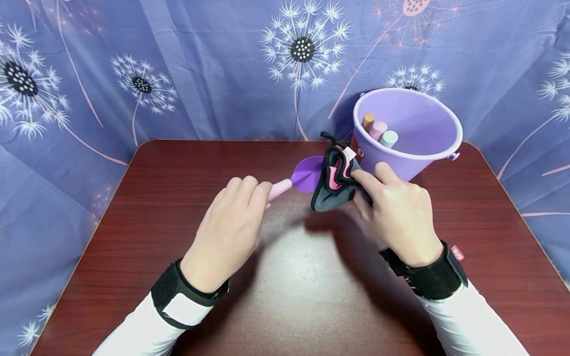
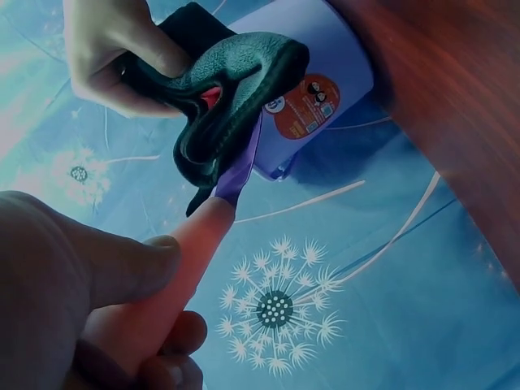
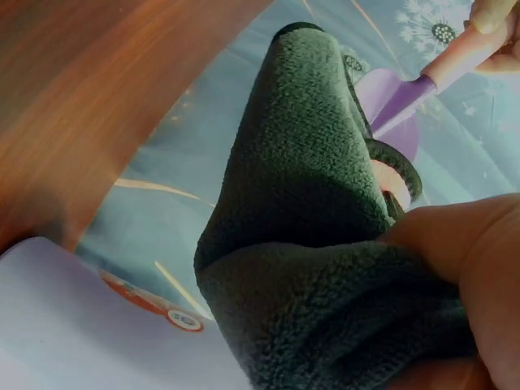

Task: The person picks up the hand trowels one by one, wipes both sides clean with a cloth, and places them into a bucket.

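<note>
My left hand [image 1: 233, 220] grips the pink handle of a small toy shovel [image 1: 307, 174] with a purple blade. In my right hand [image 1: 398, 210] a folded dark grey cloth [image 1: 331, 200] with black edging and pink showing in its folds is pinched between thumb and fingers. The cloth's left edge overlaps the shovel blade in the head view. From the right wrist, the fuzzy side of the cloth [image 3: 301, 146] fills the middle, with the purple blade [image 3: 394, 101] beside it. The left wrist view has the pink handle [image 2: 175, 280] under my left thumb.
A light purple bucket [image 1: 405, 165] stands at the table's back right, just behind the cloth. Tan, pink and mint handle ends [image 1: 378, 131] stick up inside it. A blue dandelion-print curtain [image 1: 213, 69] hangs behind the dark red-brown table [image 1: 147, 222].
</note>
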A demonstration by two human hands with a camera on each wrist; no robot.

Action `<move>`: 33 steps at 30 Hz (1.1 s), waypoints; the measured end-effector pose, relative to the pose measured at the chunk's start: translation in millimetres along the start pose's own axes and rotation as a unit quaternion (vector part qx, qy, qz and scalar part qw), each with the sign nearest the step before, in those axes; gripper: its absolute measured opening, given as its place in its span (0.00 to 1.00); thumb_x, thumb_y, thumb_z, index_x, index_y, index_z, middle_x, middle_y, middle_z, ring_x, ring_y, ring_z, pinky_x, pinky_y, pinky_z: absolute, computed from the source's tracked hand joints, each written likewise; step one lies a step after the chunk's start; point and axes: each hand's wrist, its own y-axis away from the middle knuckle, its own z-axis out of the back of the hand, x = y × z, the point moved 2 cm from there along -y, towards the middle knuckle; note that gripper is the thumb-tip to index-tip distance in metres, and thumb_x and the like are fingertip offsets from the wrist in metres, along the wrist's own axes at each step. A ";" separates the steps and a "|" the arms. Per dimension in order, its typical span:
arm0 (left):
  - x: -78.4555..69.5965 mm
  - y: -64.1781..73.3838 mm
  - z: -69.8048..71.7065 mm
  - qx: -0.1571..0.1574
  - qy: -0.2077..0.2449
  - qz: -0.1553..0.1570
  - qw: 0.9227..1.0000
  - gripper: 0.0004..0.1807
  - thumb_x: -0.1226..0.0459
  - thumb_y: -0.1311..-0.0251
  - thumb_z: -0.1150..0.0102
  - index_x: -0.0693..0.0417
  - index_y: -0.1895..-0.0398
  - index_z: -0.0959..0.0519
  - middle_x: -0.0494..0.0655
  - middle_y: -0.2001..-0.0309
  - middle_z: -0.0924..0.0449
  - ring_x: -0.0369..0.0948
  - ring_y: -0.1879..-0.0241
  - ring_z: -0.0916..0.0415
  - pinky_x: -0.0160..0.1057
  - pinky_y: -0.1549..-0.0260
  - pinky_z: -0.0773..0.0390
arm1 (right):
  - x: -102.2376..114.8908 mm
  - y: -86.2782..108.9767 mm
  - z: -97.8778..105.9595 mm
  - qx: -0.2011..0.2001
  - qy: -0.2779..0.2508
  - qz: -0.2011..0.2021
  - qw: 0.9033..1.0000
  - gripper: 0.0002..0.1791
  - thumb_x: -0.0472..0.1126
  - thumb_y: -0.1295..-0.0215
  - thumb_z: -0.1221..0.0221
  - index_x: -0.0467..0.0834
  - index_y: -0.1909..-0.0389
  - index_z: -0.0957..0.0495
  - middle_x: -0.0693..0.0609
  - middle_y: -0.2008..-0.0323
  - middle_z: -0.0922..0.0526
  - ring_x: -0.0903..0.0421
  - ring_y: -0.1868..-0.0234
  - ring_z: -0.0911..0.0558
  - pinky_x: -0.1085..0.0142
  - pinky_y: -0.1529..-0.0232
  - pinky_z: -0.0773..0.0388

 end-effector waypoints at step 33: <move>-10.3 2.4 -9.4 0.047 -0.023 -0.020 0.998 0.09 0.72 0.29 0.55 0.66 0.51 0.28 0.51 0.67 0.36 0.47 0.71 0.43 0.38 0.76 0.39 | 36.7 -10.5 17.3 0.038 -0.017 0.157 0.987 0.10 0.34 0.36 0.47 0.40 0.58 0.20 0.47 0.72 0.34 0.51 0.84 0.39 0.60 0.84 0.37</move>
